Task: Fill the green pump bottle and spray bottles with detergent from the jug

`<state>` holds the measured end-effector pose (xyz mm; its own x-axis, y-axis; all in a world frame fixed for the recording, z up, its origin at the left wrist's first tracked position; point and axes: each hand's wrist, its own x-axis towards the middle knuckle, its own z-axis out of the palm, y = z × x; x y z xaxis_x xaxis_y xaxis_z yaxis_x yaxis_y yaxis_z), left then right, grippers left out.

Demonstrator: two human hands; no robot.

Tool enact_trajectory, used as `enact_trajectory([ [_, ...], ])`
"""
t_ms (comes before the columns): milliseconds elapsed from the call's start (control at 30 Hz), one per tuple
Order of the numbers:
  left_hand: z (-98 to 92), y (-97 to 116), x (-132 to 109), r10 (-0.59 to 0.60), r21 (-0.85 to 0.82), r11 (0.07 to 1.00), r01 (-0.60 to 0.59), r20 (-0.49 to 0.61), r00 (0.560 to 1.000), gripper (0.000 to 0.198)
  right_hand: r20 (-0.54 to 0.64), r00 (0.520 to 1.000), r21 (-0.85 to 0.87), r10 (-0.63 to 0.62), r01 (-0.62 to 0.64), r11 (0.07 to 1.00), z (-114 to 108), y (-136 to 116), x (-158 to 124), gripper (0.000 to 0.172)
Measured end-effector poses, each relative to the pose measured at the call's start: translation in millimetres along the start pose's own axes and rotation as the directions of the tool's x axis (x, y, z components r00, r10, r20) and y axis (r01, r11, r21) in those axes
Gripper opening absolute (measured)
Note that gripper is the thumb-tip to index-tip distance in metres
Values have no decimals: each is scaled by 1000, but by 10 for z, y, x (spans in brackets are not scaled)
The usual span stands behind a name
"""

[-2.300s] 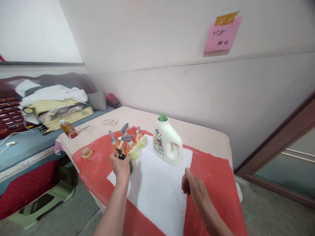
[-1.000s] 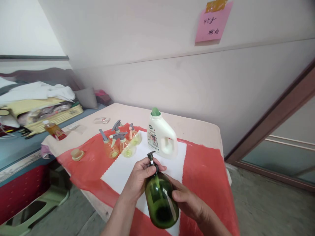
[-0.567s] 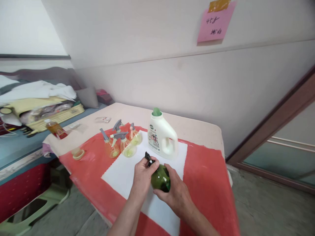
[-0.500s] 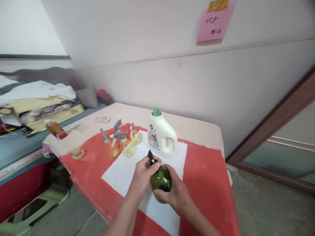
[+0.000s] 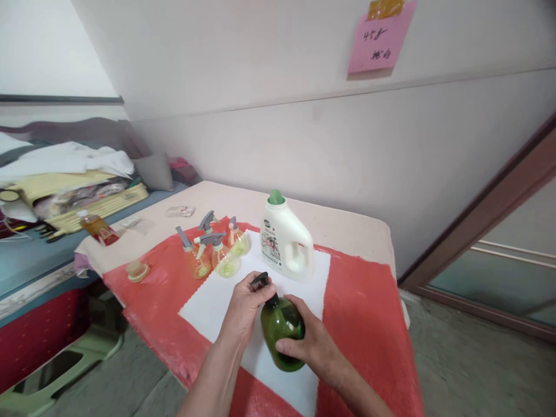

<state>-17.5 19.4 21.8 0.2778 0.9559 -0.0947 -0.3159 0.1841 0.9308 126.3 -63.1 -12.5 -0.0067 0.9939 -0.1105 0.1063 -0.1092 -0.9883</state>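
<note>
A green see-through pump bottle (image 5: 280, 330) is held above the white cloth (image 5: 208, 301), tilted toward me. My right hand (image 5: 310, 341) wraps round its body from the right. My left hand (image 5: 245, 304) is closed on the black pump head (image 5: 260, 280) at the bottle's neck. Behind stands a white detergent jug (image 5: 286, 243) with a green cap. Three small spray bottles (image 5: 212, 252) with grey triggers stand to the jug's left.
A red cloth (image 5: 369, 313) covers the beige table (image 5: 347, 231) under the white one. A small round lid (image 5: 136, 271) lies at the red cloth's left end, an orange bottle (image 5: 98, 229) beyond it. A cluttered bed is at left, a door frame at right.
My left hand took the green bottle from beside the spray bottles and brought it over the white cloth; my right hand closed on its body. The pump head has since turned under my left hand.
</note>
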Motion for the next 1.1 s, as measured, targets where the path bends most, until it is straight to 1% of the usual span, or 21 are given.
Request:
enact_trajectory([
  [67, -5, 22, -13, -26, 16, 1000, 26, 7, 1000, 33, 29, 999, 25, -14, 13, 1000, 8, 10, 1, 84],
  [133, -21, 64, -31, -65, -13, 998, 66, 73, 995, 36, 45, 999, 55, -21, 19, 998, 8, 3, 2, 82],
  [200, -47, 106, -39, -89, -53, 994, 98, 149, 985, 33, 33, 999, 57, -9, 7, 998, 3, -5, 5, 81],
  [267, -78, 128, -31, -90, -57, 993, 101, 171, 981, 28, 17, 1000, 43, 5, -6, 999, -5, -8, 9, 81],
  [400, -122, 83, 24, -28, 15, 1000, 26, 103, 994, 21, 19, 1000, -3, 18, -17, 1000, 1, -18, 5, 82],
  [500, -116, 24, 53, 16, 12, 1000, -16, 27, 1000, 21, -2, 1000, -91, 27, -27, 995, 21, -39, 0, 83],
  [600, -80, -10, 46, 38, -18, 999, -38, -32, 999, 25, -27, 1000, -155, 14, -18, 988, 32, -50, 7, 83],
  [700, -40, -6, 26, 34, -69, 997, -39, -63, 997, 26, -47, 999, -228, -23, 12, 974, 31, -16, 17, 83],
  [800, -60, 37, 43, 62, -168, 982, -88, -150, 987, 25, -82, 993, -393, -90, 51, 918, 28, 72, 22, 84],
  [867, -137, 85, 85, 101, -233, 959, -161, -251, 963, 27, -111, 985, -487, -134, 63, 871, 27, 138, 26, 83],
  [933, -264, 138, 141, 140, -264, 932, -249, -371, 918, 32, -147, 978, -511, -151, 56, 858, 22, 180, 36, 81],
  [1000, -416, 194, 195, 182, -246, 909, -336, -491, 852, 32, -206, 968, -501, -146, 24, 865, 11, 185, 55, 81],
  [1100, -612, 280, 239, 279, -125, 888, -443, -619, 734, 32, -291, 950, -488, -116, -43, 872, -8, 141, 85, 82],
])
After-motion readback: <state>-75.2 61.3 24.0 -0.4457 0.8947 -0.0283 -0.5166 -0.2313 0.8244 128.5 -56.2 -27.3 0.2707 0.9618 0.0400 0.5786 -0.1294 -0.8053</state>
